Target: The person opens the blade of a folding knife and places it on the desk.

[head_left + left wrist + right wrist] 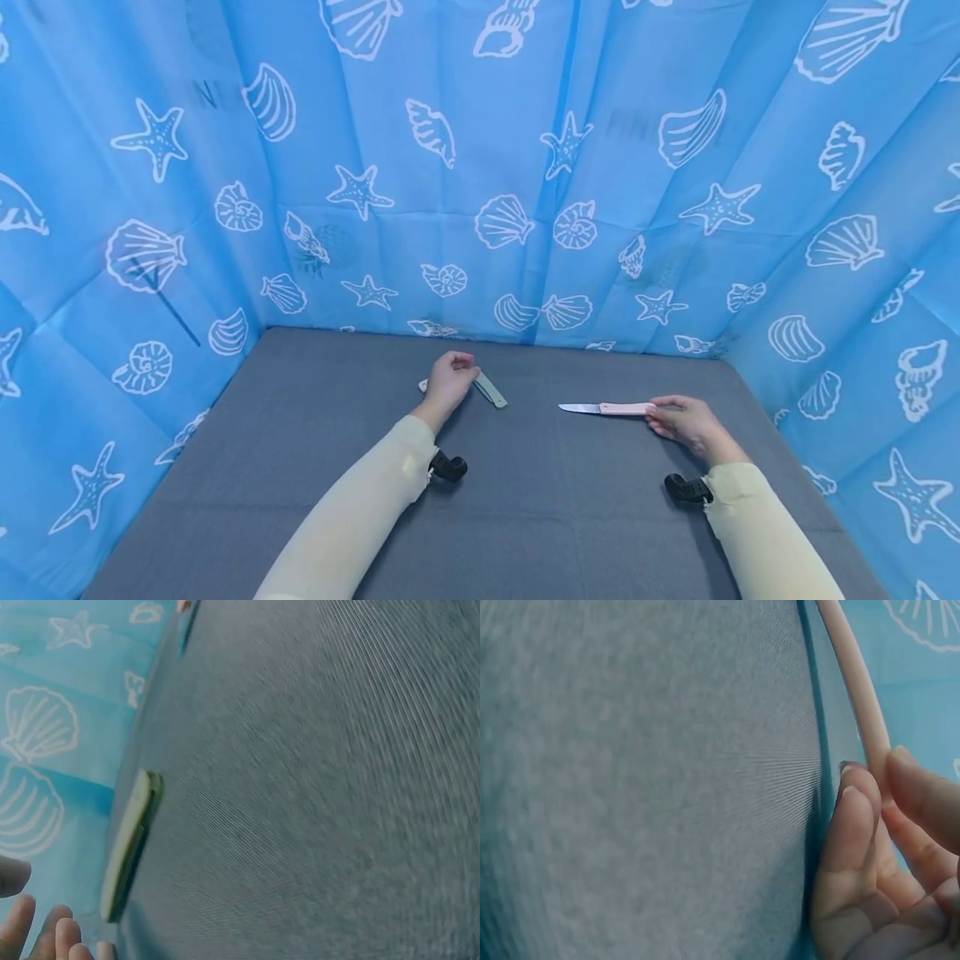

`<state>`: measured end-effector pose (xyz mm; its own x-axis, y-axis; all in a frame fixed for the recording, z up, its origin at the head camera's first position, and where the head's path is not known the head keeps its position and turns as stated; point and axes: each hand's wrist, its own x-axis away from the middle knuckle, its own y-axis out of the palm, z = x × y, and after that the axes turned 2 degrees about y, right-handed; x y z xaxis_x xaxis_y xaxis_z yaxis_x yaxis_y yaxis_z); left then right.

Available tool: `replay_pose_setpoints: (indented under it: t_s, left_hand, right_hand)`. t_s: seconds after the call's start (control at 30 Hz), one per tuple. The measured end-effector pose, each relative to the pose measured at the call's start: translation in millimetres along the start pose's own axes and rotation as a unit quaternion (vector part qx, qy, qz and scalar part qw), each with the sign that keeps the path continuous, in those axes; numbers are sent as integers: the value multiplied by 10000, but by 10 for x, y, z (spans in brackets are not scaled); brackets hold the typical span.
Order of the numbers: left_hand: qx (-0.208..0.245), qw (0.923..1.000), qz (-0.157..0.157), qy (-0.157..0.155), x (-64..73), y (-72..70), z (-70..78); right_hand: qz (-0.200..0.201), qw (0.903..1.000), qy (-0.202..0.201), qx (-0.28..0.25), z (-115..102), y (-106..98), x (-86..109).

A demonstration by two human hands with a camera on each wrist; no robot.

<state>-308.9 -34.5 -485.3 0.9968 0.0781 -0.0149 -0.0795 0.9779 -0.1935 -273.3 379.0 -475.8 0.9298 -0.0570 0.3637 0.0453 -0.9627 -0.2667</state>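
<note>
My right hand (684, 423) pinches the end of a pink-handled folding knife (627, 409) between thumb and fingertips. Its blade (579, 408) is unfolded and points left. In the right wrist view, the pink handle (859, 686) rises from the thumb and fingers, above the cloth. My left hand (452, 382) is over the far middle of the table, beside a folded green-handled knife (491, 390). The left wrist view shows the left fingers (54, 934) loose and apart from the thumb, near one end of the green knife (127, 851). A small pink end (423, 386) shows left of that hand, the rest hidden.
A dark grey cloth (510, 533) covers the table. Blue curtains (465, 183) with white shells and starfish stand along the back and both sides. Both forearms wear pale sleeves, with a black camera mount (450, 467) at the left wrist and another (686, 489) at the right.
</note>
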Motion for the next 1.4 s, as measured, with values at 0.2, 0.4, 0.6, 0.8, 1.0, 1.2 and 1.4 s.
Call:
replay_pose_setpoints:
  t_s: [0.2,0.4,0.6,0.8,1.0,1.2,1.4]
  left_hand:
    - [-615,9980,-18,-127,-42,5,-62]
    - [-1215,9905,-551,-328,-111,43,-104]
    - [-1742,9817,-700,-335,-145,78,-91]
    - [-2049,9766,-517,-390,-120,135,-44]
    - [-2207,9732,-371,-533,-63,195,-50]
    - [-2306,9713,-101,-570,-66,242,-76]
    - [-2500,9666,-37,-566,-36,267,-60]
  right_hand:
    - [121,9977,222,626,-9,6,-60]
    - [293,9957,453,753,-30,7,-92]
    - [443,9953,529,681,-41,35,-103]
    - [453,9957,463,666,-57,29,-81]
    - [344,9969,330,627,-107,10,74]
    - [143,9956,-74,920,-240,-1,232]
    - [131,9926,-374,1148,-406,55,433]
